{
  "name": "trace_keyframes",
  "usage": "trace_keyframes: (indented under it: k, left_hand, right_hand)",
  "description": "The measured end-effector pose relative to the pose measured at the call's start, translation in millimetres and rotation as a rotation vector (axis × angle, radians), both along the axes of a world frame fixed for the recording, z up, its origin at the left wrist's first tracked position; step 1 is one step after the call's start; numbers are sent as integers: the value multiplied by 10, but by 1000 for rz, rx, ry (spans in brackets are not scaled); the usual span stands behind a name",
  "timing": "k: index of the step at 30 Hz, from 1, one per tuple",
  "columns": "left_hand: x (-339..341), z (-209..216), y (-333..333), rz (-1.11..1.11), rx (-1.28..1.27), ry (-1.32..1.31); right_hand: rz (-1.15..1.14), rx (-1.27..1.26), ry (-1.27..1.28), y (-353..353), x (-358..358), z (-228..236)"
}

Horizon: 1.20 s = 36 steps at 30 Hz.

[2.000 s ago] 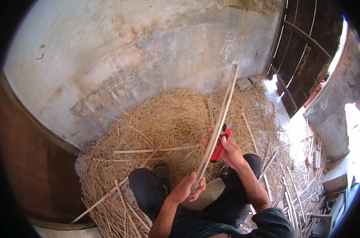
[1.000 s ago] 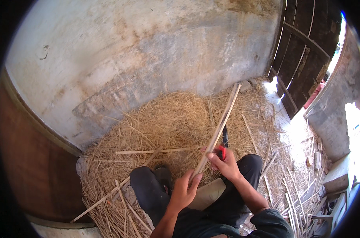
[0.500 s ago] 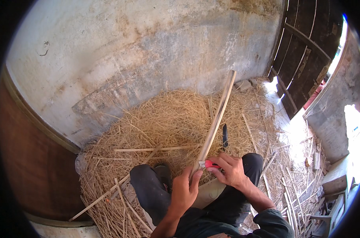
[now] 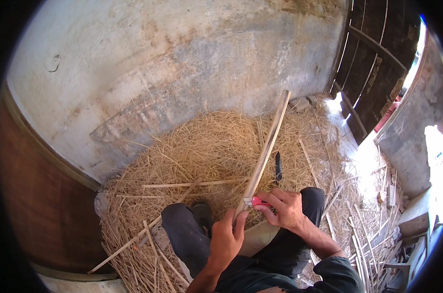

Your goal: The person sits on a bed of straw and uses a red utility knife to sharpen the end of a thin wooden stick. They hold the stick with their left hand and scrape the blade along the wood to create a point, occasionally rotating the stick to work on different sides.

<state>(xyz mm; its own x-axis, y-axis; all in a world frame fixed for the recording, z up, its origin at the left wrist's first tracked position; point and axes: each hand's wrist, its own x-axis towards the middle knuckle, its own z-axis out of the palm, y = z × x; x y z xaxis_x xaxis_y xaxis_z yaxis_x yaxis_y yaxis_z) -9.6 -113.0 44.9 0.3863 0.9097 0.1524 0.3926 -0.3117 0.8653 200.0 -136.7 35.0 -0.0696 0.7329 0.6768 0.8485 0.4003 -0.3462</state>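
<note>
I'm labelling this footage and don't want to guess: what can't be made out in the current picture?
All in the head view:
Rear part of the red tool: covered by the right hand.
Lower end of the pale strip: hidden by the left hand.
Exact kind of the black object on the straw: too small.
Rear of the left forearm: cut off by the lower edge.
</note>
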Motion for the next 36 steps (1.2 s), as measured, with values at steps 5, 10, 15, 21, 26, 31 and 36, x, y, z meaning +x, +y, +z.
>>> trace_keyframes:
  k: [5, 10, 15, 21, 26, 31, 36]
  left_hand:
    - [-44, -2, -22, 15, 27, 24]
    - [-100, -4, -45, 25, 12, 23]
    - [-152, -16, -51, 35, 15, 50]
    - [-267, -85, -155, 41, 18, 46]
    - [-504, -201, -479, 24, -137, 115]
    - [-625, -422, -360, 86, -243, 21]
    - [-422, -300, -142, 91, -236, -103]
  right_hand:
    - [-4, -5, -41, 36, 28, 13]
    - [24, -3, -24, 74, 16, 70]
    - [43, -6, -13, 122, 18, 71]
    - [-102, 34, 168, 331, 267, 101]
    - [-568, 12, 316, 692, 1231, 286]
    - [-442, -176, 330, 539, 1101, 269]
    - [60, -55, 198, 257, 302, -86]
